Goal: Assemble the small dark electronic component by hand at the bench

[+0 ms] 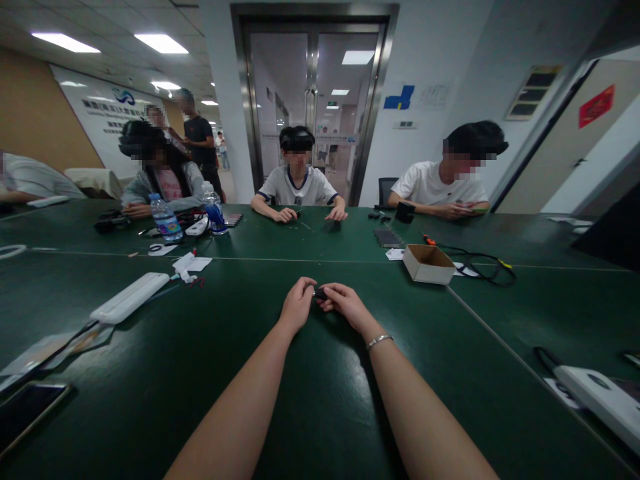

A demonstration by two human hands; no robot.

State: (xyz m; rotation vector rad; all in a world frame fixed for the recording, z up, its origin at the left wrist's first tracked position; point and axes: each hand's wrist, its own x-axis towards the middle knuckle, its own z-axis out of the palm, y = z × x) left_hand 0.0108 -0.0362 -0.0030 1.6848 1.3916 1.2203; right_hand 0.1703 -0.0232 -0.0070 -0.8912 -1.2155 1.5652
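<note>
Just above the green table (320, 380), my left hand (299, 305) and my right hand (347, 305) meet in the middle of the view. Between them is a small black object (319, 293), too small and covered to name. The fingers of my right hand pinch it from the right side. My left hand, its fingers closed, grips the object's left end with the thumb near it. A silver bracelet (379, 341) circles my right wrist. Part of the object is hidden behind my fingers.
An open cardboard box (429, 265) stands to the right beside a black cable (483, 267). At left lie a white power bank (130, 298) and a phone (30, 413); farther back stand two bottles (167, 219). Several people sit across the table. Another white device (600, 393) lies at right.
</note>
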